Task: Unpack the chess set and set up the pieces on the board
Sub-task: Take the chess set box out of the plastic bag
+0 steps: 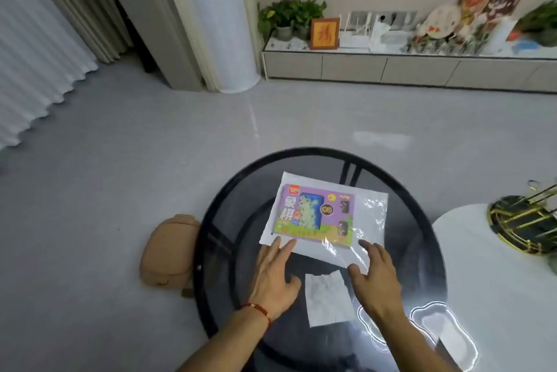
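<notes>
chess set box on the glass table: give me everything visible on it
The chess set box is a flat rectangular carton, purple and green with cartoon art and large Chinese characters. It lies face up, slightly rotated, unopened, inside a clear plastic bag on the round dark glass table. The left hand touches the bag at its near left corner; the right hand rests on the bag's near right edge.

The box (316,215) print blurs behind the glaring plastic bag (370,221). The right edge crops the gold rack (524,221), and the shelf (422,52) ornaments smear beyond recognition.

Glossy dark glass table (223,239) — clear crinkly plastic bag (372,215), seemingly cardboard box (316,215).
</notes>
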### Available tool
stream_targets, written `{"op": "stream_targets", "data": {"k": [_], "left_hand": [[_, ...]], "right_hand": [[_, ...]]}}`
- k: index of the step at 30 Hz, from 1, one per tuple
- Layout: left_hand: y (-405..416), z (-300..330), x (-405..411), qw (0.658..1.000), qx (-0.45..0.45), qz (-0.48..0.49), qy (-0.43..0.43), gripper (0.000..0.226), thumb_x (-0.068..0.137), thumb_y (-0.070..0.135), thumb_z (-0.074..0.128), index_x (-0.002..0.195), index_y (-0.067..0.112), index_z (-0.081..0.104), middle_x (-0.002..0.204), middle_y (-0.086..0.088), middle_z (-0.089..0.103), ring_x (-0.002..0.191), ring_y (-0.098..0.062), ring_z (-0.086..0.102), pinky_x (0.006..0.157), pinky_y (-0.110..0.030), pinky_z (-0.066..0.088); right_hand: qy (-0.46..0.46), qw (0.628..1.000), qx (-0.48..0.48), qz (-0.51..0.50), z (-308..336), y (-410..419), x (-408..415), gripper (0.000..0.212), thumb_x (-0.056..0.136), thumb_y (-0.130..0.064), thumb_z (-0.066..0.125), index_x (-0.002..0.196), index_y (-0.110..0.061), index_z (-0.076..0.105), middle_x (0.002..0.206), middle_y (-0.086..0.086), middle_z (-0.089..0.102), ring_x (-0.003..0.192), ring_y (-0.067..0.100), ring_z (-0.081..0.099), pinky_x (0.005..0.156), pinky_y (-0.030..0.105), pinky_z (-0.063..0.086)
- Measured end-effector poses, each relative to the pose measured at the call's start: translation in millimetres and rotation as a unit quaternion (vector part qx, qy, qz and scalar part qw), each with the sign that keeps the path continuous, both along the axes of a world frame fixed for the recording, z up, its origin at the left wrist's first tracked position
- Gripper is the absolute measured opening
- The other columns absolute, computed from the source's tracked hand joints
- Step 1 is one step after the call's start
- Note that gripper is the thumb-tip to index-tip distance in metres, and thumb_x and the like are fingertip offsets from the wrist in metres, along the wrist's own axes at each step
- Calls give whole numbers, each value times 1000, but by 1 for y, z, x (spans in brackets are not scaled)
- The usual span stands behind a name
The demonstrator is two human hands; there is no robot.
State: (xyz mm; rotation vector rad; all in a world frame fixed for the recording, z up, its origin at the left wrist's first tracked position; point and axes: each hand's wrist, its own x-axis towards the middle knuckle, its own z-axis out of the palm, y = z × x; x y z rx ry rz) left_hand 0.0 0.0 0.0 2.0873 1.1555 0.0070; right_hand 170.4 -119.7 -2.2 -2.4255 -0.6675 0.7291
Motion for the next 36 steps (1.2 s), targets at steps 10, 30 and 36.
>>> {"op": "stream_targets", "data": {"k": [10,30,36], "left_hand": [[20,-207,5,971,189,-138,39,68,90,22,53,152,42,34,166,0,12,154,-26,2,119,-54,26],[11,-314,-26,881,412,-211,-100,56,89,24,54,144,28,46,157,-6,32,145,-28,29,117,-46,31],[-27,-310,-25,908,390,-146,-44,60,92,33,37,151,32,38,161,0,30,148,-26,25,117,-51,27]], "right_hand": [[-114,984,51,129,-197,29,-14,50,84,-21,58,133,-21,59,142,7,55,128,31,50,104,47,42],[-445,875,89,169,-302,-33,-88,36,83,-32,60,116,-18,64,141,13,53,135,37,46,109,54,32],[-358,916,-69,169,-297,-95,-63,59,88,-52,20,136,-31,47,137,3,45,135,28,37,109,44,32]]}}
